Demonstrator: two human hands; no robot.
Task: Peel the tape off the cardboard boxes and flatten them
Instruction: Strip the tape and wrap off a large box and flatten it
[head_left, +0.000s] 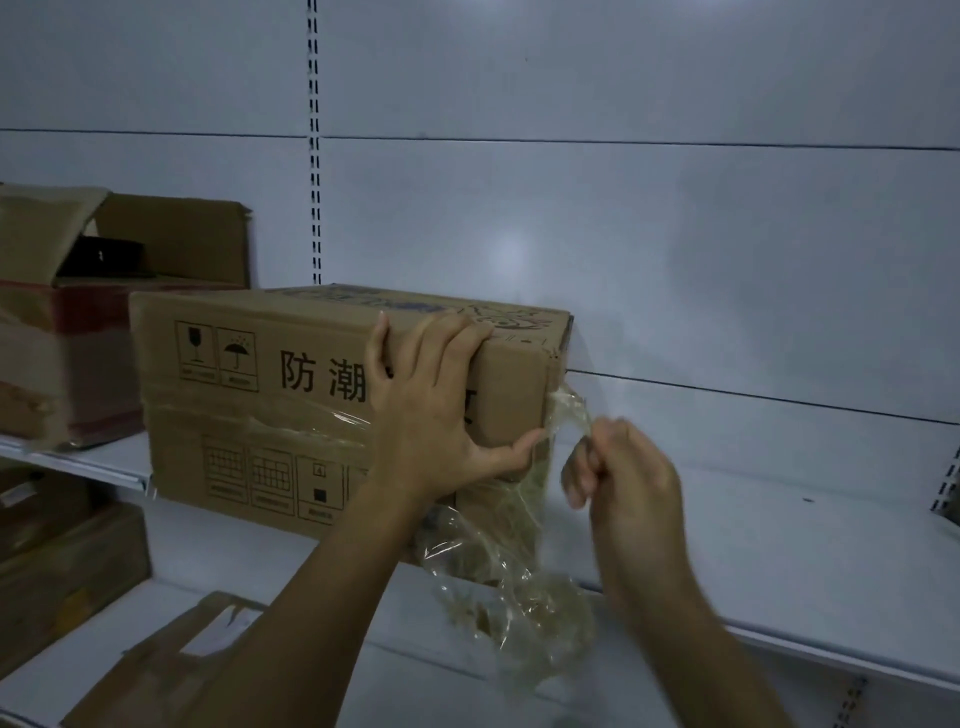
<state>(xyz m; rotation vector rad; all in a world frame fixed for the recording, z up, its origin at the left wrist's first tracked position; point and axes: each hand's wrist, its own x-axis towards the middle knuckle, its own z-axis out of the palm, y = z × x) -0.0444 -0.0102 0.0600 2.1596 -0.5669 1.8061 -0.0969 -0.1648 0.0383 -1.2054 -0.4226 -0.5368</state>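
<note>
White panelled back wall (675, 234), thin horizontal seams. Slotted upright strip (314, 156) runs vertically left of centre. White shelf (779, 545) below; slotted bracket (948, 483) at right edge. Dim light, soft glare spot (511, 254) on wall.

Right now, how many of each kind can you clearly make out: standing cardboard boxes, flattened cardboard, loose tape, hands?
Standing cardboard boxes: 2, printed box, open box; dim lower-left stack not counted.
Flattened cardboard: 1
Tape: 1, loose tape
Hands: 2, left hand, right hand
Total: 6
</note>
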